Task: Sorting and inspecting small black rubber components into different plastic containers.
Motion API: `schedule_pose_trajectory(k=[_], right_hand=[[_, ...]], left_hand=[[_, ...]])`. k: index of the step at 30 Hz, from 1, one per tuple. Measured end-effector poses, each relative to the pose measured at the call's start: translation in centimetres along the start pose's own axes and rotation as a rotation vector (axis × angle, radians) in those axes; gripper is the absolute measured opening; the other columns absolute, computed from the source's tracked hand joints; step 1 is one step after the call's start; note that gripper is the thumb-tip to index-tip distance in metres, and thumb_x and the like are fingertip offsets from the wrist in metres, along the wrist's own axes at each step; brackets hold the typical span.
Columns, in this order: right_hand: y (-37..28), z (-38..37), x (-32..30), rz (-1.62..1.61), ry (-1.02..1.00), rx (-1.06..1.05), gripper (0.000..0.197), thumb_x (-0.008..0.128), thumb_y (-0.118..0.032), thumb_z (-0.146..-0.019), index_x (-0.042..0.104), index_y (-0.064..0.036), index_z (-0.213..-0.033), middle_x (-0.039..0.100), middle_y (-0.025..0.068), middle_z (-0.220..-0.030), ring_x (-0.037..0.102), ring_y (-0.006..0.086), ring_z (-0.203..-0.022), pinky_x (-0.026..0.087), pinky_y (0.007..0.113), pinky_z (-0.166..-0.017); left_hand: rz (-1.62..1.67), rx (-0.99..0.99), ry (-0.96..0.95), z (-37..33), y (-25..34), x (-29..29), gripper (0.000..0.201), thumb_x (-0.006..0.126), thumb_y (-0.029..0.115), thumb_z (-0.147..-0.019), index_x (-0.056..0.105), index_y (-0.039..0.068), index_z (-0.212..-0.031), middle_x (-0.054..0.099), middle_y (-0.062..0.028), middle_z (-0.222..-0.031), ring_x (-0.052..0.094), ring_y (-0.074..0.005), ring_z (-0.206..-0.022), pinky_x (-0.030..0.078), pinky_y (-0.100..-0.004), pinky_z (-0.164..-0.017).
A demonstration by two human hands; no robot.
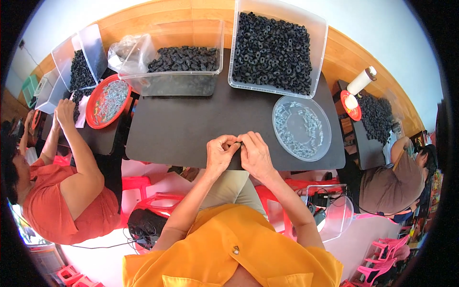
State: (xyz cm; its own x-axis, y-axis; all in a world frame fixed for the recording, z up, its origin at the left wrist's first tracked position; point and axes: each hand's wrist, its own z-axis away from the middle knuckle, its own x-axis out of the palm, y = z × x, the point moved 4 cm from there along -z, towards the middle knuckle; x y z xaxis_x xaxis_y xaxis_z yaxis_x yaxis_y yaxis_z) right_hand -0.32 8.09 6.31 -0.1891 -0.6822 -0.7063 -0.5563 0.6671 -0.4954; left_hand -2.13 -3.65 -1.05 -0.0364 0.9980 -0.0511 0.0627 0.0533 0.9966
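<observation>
Over the front edge of the dark table (191,129), my left hand (221,152) and my right hand (256,155) meet, fingertips pinched together. Between them shows a small black part (238,143), mostly hidden by the fingers. It looks like the black pieces in the bins. To the right of my right hand lies a round clear tray (326,138) with small shiny metal parts (311,126) scattered in it. Beyond the hands stands a big clear bin (321,57) full of small black ring-like pieces (275,52).
Left of the big bin is another clear bin (179,86) with black pieces, beside a plastic bag (129,52). A co-worker in red (71,205) works at the left near a red tray (91,115). Another person in brown (392,184) sits right. A white bottle (361,81) stands there.
</observation>
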Motion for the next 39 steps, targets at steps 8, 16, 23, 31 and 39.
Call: schedule_pose_trajectory(k=[8,16,23,31,39], right_hand=[[-0.3,0.5,1.0,0.078,0.029,0.002,0.036,0.062,0.007,-0.062,0.05,-0.0013,-0.094,0.051,0.0138,-0.084,0.049,0.0335,-0.079,0.044,0.042,-0.067],[-0.6,-0.5,1.9,0.115,0.002,-0.007,0.032,0.057,0.007,-0.063,0.048,-0.0012,-0.094,0.05,0.0137,-0.082,0.049,0.0329,-0.078,0.045,0.042,-0.065],[-0.8,-0.5,2.4,0.158,0.007,-0.004,0.029,0.057,0.006,-0.064,0.049,-0.0015,-0.091,0.049,0.0129,-0.083,0.049,0.0324,-0.078,0.046,0.042,-0.064],[-0.1,-0.9,1.7,0.101,0.099,-0.045,0.028,0.062,0.001,-0.066,0.049,-0.0013,-0.091,0.053,0.0128,-0.083,0.053,0.0315,-0.077,0.047,0.041,-0.066],[0.7,-0.5,1.5,0.012,0.053,-0.006,0.043,0.066,0.005,-0.063,0.047,-0.0011,-0.101,0.058,0.0129,-0.091,0.055,0.0311,-0.08,0.048,0.039,-0.069]], left_hand=[[-0.046,-0.085,0.034,-0.2,1.1,-0.1,0.013,0.067,0.002,-0.073,0.067,-0.003,-0.084,0.062,-0.0041,-0.06,0.05,-0.0057,-0.055,0.042,-0.0246,-0.051],[0.161,-0.142,0.073,-0.6,-0.1,-0.5,0.01,0.066,-0.001,-0.074,0.067,-0.004,-0.083,0.062,0.0004,-0.066,0.05,-0.0043,-0.058,0.041,-0.0209,-0.052],[0.232,-0.165,0.052,-0.8,0.2,-0.7,0.008,0.063,-0.004,-0.076,0.065,-0.004,-0.083,0.062,-0.0002,-0.073,0.052,-0.0046,-0.064,0.044,-0.0201,-0.057],[0.233,-0.25,-0.208,-1.5,1.4,-1.4,0.014,0.059,-0.003,-0.079,0.064,-0.003,-0.092,0.062,-0.0018,-0.073,0.05,-0.004,-0.054,0.041,-0.0185,-0.049],[0.129,-0.083,-0.229,-2.0,0.7,-0.7,0.02,0.068,0.008,-0.077,0.065,-0.004,-0.093,0.061,-0.0029,-0.072,0.051,-0.0059,-0.057,0.041,-0.0201,-0.05]])
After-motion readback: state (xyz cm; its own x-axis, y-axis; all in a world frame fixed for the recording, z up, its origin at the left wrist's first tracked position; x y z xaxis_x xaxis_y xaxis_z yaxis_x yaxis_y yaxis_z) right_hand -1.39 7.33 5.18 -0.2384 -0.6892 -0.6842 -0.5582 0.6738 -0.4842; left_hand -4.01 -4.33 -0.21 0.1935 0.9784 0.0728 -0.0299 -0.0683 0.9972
